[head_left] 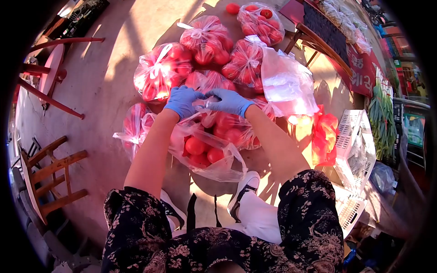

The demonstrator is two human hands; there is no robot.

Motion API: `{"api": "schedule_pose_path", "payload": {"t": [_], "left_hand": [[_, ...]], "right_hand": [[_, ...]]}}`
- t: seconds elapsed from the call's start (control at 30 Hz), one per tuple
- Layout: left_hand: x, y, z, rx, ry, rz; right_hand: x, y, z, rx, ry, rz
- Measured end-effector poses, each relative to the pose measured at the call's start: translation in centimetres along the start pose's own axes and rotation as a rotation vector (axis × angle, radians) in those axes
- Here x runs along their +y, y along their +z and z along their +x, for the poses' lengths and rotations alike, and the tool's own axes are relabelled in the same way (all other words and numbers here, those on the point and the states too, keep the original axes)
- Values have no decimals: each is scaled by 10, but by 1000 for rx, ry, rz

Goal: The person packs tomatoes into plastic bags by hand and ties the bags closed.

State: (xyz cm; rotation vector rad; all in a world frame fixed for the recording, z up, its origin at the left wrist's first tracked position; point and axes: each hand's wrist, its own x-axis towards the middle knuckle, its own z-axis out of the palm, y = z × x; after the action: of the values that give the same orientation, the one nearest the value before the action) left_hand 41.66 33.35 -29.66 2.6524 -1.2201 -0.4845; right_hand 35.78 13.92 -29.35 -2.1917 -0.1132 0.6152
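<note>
Dark floral clothing is nearest the camera, with bare forearms reaching forward over a sunlit concrete floor. A cluster of clear plastic bags packed with red tomatoes covers the middle, several knotted at the top, such as the knotted bag at the cluster's left. Right of them, a white slatted crate stands near green leafy stalks; at the left is a wooden stool. White plastic bags lie against the cluster's right side, with a red bag just beyond their lower edge.

Both hands wear blue gloves. Left hand and right hand are close together over the cluster, fingers curled in and pinching clear film; which bag it belongs to cannot be told. An open bag of tomatoes lies just nearer the person than the hands, its loose edge spread towards the shoes.

Large white characters mark a red panel at upper right, too skewed to read surely.
</note>
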Motion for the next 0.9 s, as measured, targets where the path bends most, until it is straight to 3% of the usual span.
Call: {"api": "schedule_pose_path", "payload": {"t": [0.13, 0.2, 0.23, 0.33, 0.43, 0.53, 0.57, 0.63, 0.67, 0.73, 0.83, 0.9], "left_hand": [[-8, 15, 1, 138, -64, -118], [-30, 52, 13, 258, 71, -358], [-30, 53, 14, 317, 140, -477], [-30, 49, 6, 265, 181, -471], [-26, 18, -1, 92, 113, -702], [-31, 8, -7, 52, -134, -1151], [-36, 6, -5, 216, -105, -1125], [-67, 12, 0, 406, -170, -1453], [-73, 9, -1, 504, -202, -1616], [-81, 0, -6, 779, -540, -1592], [-94, -5, -13, 822, -785, -1473], [-85, -15, -15, 727, -920, -1475]], "right_hand": [[29, 10, 8, 144, -20, 525], [32, 1, 5, 108, 19, 710], [32, -2, 9, 138, -107, 447], [33, -1, 8, 28, 39, 834], [36, 6, 8, 16, 43, 720], [3, -5, -12, 10, -190, 655], [7, -6, -12, 88, -138, 394], [25, -10, -13, 239, -28, -130], [36, -13, -13, 275, 19, 5], [55, -19, -16, 343, 112, 276], [58, -41, -38, 477, 46, 830], [55, -46, -49, 555, -32, 661]]}}
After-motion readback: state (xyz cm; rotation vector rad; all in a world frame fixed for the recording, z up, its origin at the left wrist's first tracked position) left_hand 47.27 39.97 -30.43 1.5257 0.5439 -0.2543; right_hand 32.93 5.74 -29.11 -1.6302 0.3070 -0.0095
